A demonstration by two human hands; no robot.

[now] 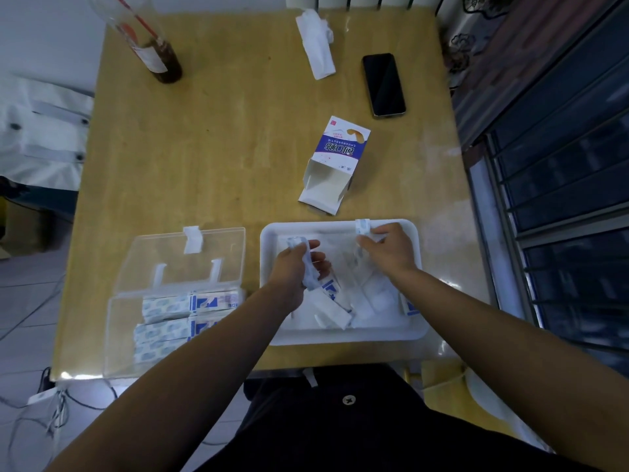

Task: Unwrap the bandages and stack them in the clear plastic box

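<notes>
Both hands are over a white tray [340,335] holding several loose bandage strips and torn wrappers [335,303]. My left hand [296,267] grips a bunch of pale wrapper paper [310,267] above the tray's left half. My right hand [386,248] pinches a small wrapped bandage [363,229] near the tray's far rim. To the left sits the clear plastic box [149,318], its lid [190,257] open and folded back, with wrapped bandages [180,315] stacked inside.
An opened bandage carton [335,161] lies beyond the tray. Farther back are a black phone [383,84], a crumpled white tissue [316,42] and a glass bottle [153,46] with dark liquid. The table's front edge is by my lap; a window grille runs along the right.
</notes>
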